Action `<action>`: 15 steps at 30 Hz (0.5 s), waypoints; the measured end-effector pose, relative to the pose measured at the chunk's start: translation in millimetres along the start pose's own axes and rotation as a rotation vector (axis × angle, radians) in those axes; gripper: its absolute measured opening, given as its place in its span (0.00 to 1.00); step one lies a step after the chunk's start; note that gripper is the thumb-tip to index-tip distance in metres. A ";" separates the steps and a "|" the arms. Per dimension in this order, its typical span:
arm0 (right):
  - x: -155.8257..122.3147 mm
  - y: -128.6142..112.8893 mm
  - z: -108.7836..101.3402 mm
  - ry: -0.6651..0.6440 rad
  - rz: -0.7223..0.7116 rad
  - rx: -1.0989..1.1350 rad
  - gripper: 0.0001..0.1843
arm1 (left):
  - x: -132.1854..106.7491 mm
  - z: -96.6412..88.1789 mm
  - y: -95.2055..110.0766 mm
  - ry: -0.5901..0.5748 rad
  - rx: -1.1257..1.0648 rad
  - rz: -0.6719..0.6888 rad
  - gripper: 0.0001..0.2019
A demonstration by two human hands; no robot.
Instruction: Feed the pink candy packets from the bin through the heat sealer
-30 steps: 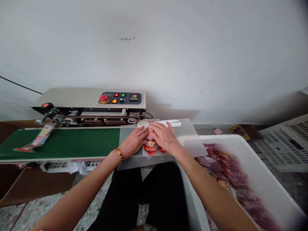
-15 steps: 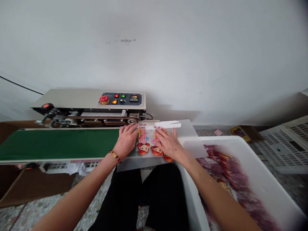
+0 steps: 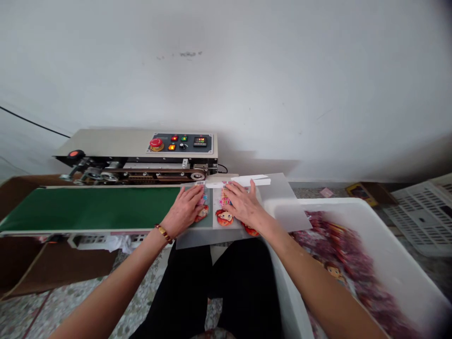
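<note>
My left hand (image 3: 184, 208) lies flat, fingers stretched out, on a clear packet (image 3: 202, 213) with a cartoon face, near the right end of the green conveyor belt (image 3: 99, 207). Under the fingers of my right hand (image 3: 246, 203) is a second packet (image 3: 224, 217), printed with a red-haired cartoon face and pink lettering. My right thumb stands apart from its fingers. Partly covered by that hand is a third packet (image 3: 250, 230). All lie on a translucent sheet (image 3: 277, 193), below a white folded strip (image 3: 252, 181).
Behind the belt is a band sealing machine (image 3: 130, 143) with a red stop button (image 3: 156, 144) and lit switches. A white foam box (image 3: 339, 203) of pink-red packets (image 3: 349, 254) stands at right. A cardboard box (image 3: 63, 263) is under the belt; a white crate (image 3: 422, 219) stands far right.
My left hand has slid left with the first packet, opening a gap between it and the second. My right hand stays over the other packets. The view has shifted slightly.
</note>
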State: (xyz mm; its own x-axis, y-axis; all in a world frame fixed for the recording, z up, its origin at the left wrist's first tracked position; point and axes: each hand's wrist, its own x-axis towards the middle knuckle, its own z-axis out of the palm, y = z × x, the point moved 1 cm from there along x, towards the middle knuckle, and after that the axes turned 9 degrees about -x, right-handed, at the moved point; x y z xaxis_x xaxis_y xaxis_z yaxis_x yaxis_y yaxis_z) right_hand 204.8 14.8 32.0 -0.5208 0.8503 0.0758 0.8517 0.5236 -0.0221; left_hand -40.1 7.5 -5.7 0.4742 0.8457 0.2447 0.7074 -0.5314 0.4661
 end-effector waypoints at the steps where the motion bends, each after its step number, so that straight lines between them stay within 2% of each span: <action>1: 5.2 -2.8 1.5 0.000 -0.010 0.006 0.20 | -5.7 -5.7 -8.2 -0.001 -0.005 -0.009 0.22; 4: 22.4 -12.5 5.8 0.001 -0.047 0.031 0.20 | -23.0 -23.3 -30.3 0.012 0.029 -0.072 0.21; 7: 34.8 -19.0 7.5 0.014 -0.070 0.065 0.20 | -27.5 -33.8 -33.9 0.144 0.128 -0.174 0.17; 9: 35.6 -17.9 5.6 0.021 -0.055 0.100 0.20 | -17.1 -31.0 -21.1 0.194 0.108 -0.146 0.16; 10: 32.8 -15.0 3.7 0.026 -0.034 0.114 0.20 | -8.3 -26.2 -11.4 0.172 0.061 -0.092 0.16; 13: 11.8 1.1 -3.7 0.033 0.068 0.101 0.21 | 20.9 -4.4 18.0 0.019 -0.068 0.078 0.18; 15: -9.5 13.7 -7.3 0.002 0.116 0.056 0.21 | 33.0 9.3 29.1 -0.034 -0.060 0.099 0.20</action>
State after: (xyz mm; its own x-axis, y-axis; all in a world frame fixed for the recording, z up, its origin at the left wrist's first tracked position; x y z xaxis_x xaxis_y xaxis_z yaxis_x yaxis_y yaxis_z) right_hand 221.8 13.5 38.2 -0.4185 0.9054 0.0720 0.9017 0.4237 -0.0866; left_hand 1.1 19.5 8.0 0.5586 0.7864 0.2637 0.6236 -0.6078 0.4916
